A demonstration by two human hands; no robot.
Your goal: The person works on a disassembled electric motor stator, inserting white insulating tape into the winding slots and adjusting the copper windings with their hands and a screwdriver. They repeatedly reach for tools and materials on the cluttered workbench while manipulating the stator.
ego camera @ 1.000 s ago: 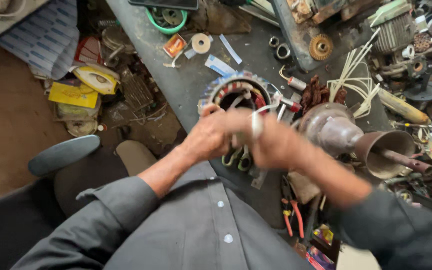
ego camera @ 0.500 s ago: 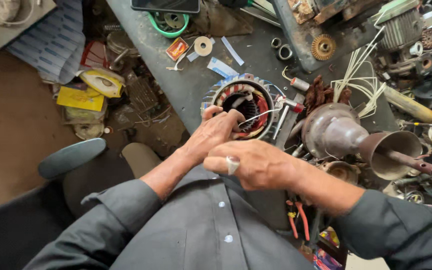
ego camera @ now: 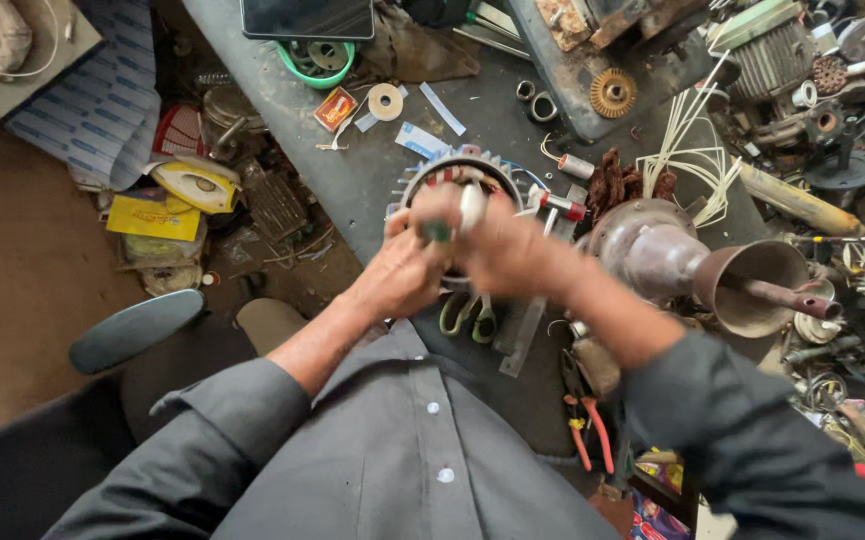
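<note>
Hands Brought Together Over Stator

Hands that were spread apart half a second ago are now pressed together above the stator (ego camera: 458, 175) on the worktop (ego camera: 353, 170). The left hand (ego camera: 403, 270) is closed on a small green item, not identifiable. A white piece is pinched by the right hand (ego camera: 508, 250). Scissors (ego camera: 468, 315) lie beneath; a metal funnel (ego camera: 743, 285) rests at right.

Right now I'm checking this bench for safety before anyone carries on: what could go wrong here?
1. Both hands, left hand and right hand, crowd over the motor stator; its fins could nick fingers.
2. The scissors lie just under the wrists and may get knocked off the bench edge.
3. The metal funnel-shaped housing sits by the right forearm; a bump could shift it.
</note>
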